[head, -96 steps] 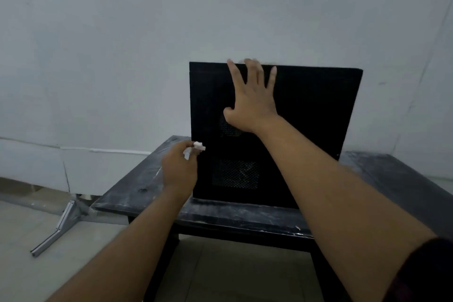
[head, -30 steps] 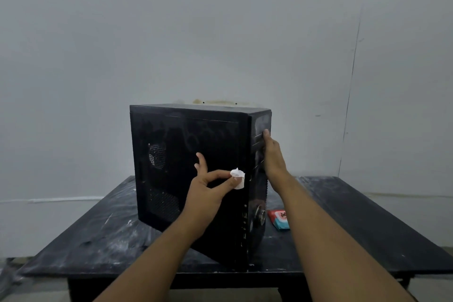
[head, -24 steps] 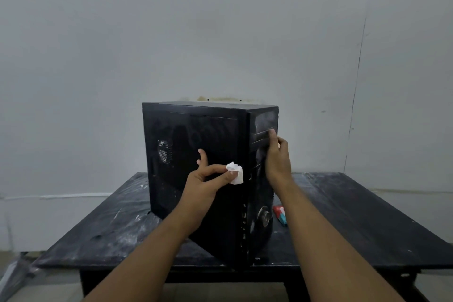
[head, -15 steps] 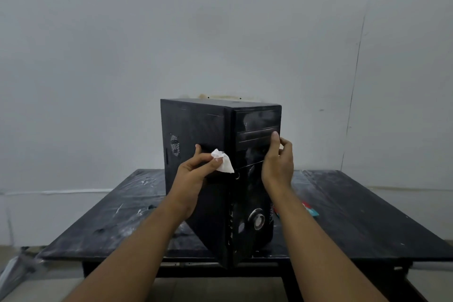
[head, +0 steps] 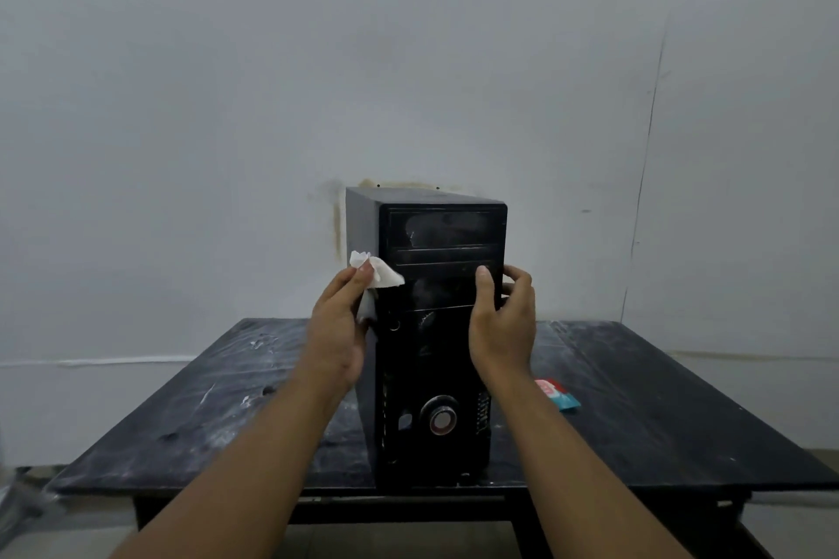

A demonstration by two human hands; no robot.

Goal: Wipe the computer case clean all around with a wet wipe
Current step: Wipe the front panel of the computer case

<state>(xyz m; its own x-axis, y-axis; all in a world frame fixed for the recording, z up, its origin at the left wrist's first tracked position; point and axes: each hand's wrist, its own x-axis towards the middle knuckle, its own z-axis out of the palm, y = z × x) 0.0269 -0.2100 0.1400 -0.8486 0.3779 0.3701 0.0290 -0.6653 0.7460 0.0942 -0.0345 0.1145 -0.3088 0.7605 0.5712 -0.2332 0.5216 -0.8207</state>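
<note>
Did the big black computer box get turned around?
Yes. The computer case has turned on the table: its wide side faced the near edge before, now its front panel does.

We are in a plain, dim workroom, or so its rough fittings suggest: a white wall (head: 181, 104) marked by a brown stain (head: 337, 222) and thin seams, a scuffed black table (head: 635, 399) smeared with pale dust, and a pale floor (head: 408, 542) beneath. On the table we see a dusty black case (head: 436, 377) and a small red-and-teal packet (head: 557, 395).
</note>
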